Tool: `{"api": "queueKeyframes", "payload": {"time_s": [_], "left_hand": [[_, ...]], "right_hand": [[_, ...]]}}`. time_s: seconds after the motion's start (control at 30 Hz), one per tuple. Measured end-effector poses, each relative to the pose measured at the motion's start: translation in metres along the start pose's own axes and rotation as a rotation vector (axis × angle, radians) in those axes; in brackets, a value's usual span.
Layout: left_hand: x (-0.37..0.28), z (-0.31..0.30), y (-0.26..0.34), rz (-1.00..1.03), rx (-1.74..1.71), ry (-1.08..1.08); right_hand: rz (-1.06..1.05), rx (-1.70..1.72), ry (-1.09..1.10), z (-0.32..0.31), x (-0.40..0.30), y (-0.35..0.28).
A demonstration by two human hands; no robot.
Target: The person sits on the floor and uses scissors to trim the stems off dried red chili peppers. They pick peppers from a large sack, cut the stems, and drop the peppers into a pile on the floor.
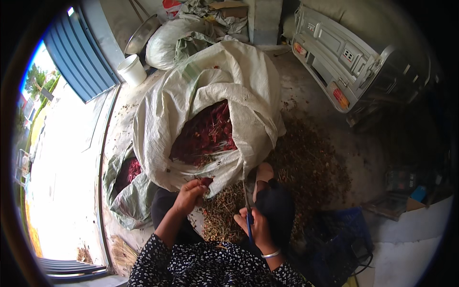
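My left hand (pixel 189 196) pinches a small dark red dried plant piece (pixel 207 181) just in front of a big white woven sack (pixel 157 118). In my right hand (pixel 255 226) are scissors (pixel 247 204) with blue handles, their blades pointing away from me towards the sack. The sack's mouth is folded back, and dark red plant pieces (pixel 204 132) with pale stems lie inside. Between my legs is a heap of brown stem and plant scraps (pixel 222 215), below both hands. Whether the scissor blades are apart cannot be told.
A smaller green-grey sack (pixel 132 208) with red pieces stands at the left, near a straw broom (pixel 123 251). Behind are a white bucket (pixel 132 70), a metal basin (pixel 142 34) and more sacks. More scraps (pixel 308 168) cover the floor at right, by a blue crate (pixel 337 233) and a vehicle's tailgate (pixel 337 46).
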State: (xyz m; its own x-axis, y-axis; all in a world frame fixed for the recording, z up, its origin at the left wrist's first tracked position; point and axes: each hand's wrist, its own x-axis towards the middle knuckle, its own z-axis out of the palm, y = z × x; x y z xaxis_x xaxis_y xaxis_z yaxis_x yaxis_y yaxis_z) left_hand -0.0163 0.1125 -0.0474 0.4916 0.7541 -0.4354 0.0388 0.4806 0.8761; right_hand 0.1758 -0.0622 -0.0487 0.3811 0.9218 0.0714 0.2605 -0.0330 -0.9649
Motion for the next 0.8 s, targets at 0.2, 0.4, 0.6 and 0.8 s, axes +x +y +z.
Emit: {"api": "queueKeyframes", "payload": {"time_s": [0.2, 0.4, 0.6, 0.8], "left_hand": [[-0.076, 0.043, -0.012, -0.138, -0.189, -0.283], [-0.109, 0.061, -0.015, -0.015, -0.290, -0.203], [-0.125, 0.082, -0.008, 0.273, -0.124, -0.258], [-0.116, 0.068, -0.019, 0.209, -0.046, -0.155]], "right_hand": [[-0.026, 0.311, -0.136, 0.019, 0.013, -0.022], [0.413, 0.766, -0.158, 0.008, -0.006, -0.039], [0.469, 0.884, -0.258, 0.010, -0.018, -0.032], [0.430, 0.825, -0.357, 0.015, -0.022, -0.034]]}}
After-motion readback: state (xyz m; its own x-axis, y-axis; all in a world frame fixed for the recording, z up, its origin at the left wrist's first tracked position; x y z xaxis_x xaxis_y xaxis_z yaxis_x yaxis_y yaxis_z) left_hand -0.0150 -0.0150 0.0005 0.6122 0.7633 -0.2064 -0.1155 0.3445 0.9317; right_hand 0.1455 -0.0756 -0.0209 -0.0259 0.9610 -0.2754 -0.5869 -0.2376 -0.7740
